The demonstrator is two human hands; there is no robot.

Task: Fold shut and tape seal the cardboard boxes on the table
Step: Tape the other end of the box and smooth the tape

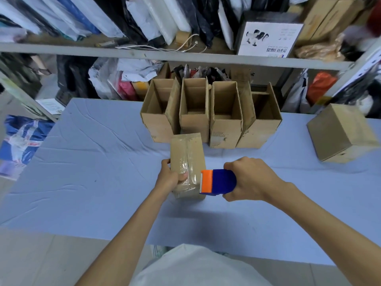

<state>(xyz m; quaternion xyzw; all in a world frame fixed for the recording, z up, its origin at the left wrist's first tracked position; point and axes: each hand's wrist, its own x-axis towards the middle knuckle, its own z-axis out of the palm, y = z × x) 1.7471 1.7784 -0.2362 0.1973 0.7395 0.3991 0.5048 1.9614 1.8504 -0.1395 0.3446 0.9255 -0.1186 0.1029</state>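
Observation:
A closed cardboard box [186, 155] lies in the middle of the blue table, with a strip of clear tape running along its top seam. My left hand [168, 176] grips its near left corner, thumb pressed on the tape. My right hand [249, 179] holds a blue and orange tape dispenser [216, 181] against the box's near right edge. Behind it stand several open cardboard boxes [225, 114] in a row, flaps up. Another closed box [342, 133] sits at the right side of the table.
The table [92, 172] is covered in wrinkled blue cloth. A metal shelf [144, 55] packed with bags, packages and cartons runs behind the table. More bags lie on the floor at the left.

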